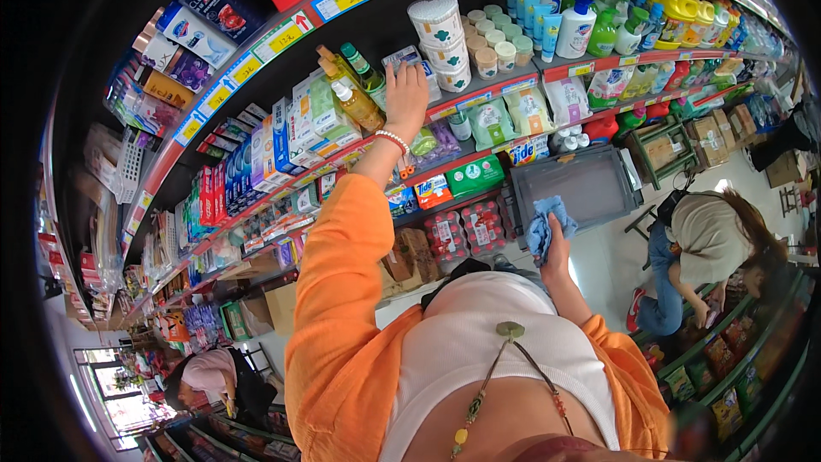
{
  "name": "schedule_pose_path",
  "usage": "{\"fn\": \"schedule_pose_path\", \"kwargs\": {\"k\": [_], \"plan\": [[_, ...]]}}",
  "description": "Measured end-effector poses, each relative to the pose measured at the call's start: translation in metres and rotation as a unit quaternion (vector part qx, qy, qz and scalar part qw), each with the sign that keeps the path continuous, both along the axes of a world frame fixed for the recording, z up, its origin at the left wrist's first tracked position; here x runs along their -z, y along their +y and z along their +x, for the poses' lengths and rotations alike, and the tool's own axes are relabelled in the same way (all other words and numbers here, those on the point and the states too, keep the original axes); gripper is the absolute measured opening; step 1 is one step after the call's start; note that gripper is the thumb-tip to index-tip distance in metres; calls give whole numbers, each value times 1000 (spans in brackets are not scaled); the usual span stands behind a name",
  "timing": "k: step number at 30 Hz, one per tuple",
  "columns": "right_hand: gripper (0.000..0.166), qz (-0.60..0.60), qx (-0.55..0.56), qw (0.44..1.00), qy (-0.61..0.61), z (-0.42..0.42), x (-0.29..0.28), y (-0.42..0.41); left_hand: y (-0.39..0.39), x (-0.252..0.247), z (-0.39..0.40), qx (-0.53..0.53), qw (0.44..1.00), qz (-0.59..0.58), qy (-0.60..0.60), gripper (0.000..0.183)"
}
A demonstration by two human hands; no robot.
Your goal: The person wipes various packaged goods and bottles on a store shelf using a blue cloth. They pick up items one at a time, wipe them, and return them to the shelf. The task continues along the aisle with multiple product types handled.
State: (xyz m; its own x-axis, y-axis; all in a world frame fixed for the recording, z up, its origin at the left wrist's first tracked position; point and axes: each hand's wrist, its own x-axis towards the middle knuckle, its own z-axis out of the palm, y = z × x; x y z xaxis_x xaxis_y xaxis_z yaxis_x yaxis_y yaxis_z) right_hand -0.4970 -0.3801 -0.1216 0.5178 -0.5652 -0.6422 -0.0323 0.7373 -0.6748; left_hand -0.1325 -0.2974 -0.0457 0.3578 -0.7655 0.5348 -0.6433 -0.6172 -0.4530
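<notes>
My left hand [406,95], with a beaded bracelet at the wrist, reaches onto a store shelf and rests its fingers on small packaged boxes [401,56]. Whether it grips one I cannot tell. Just left of it stand a green bottle with a teal cap [364,70] and a yellow bottle with a white pump top [359,106]. To its right rise stacked round tubs of cotton swabs [444,45]. My right hand [557,245] is closed around a crumpled blue cloth [549,226], held low in front of a grey plastic crate [577,183].
A red-edged shelf rail [474,102] with price tags runs across below the hand. Lotion bottles [576,27] and small jars [505,54] stand farther right. One person [709,237] crouches at the right by snack shelves; another person [211,372] bends at the lower left.
</notes>
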Motion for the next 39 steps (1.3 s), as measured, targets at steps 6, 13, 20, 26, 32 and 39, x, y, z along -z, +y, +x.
{"fn": "schedule_pose_path", "kwargs": {"k": [6,13,20,26,32,39], "plan": [[24,-13,-28,1000,2,7,-9,-6,-3,-7,7,-8,1000,-11,23,17],[21,-39,-50,997,-40,7,0,-10,-1,-18,-5,-9,995,-66,78,31],[50,-182,-24,979,-91,19,-1,-22,36,-18,-128,78,874,-227,421,61],[43,-543,-186,803,-162,68,-28,-17,34,-11,-212,133,802,-297,501,71],[40,-716,-252,588,-278,76,-55,21,59,4,-214,131,737,-429,506,81],[29,-619,-210,730,-200,93,-30,5,83,-2,-233,76,662,-505,548,82]]}}
